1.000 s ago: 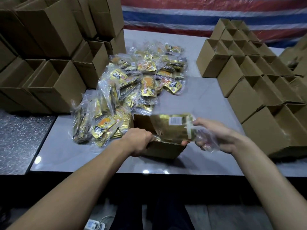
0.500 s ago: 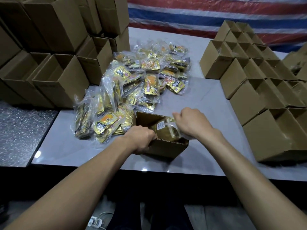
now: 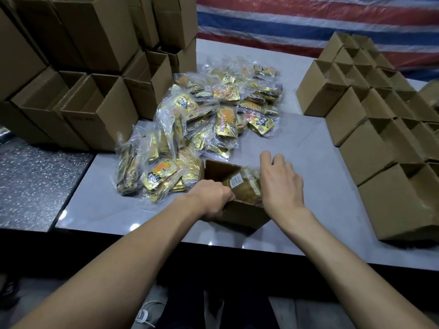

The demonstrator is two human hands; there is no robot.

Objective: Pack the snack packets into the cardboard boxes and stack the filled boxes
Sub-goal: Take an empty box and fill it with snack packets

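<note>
Currently packing step: left hand (image 3: 211,200) grips box (image 3: 242,216) at near rim; snack packet (image 3: 242,188) sits partway inside; right hand (image 3: 282,186), fingers loose, presses it; next, likely: fetch from pile (image 3: 202,119) behind box.

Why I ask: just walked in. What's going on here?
A person is packing. The left hand grips the near wall of an open cardboard box on the table, while the right hand presses a bag of snack packets into it. More packets lie heaped behind; open boxes stand at right.
</note>
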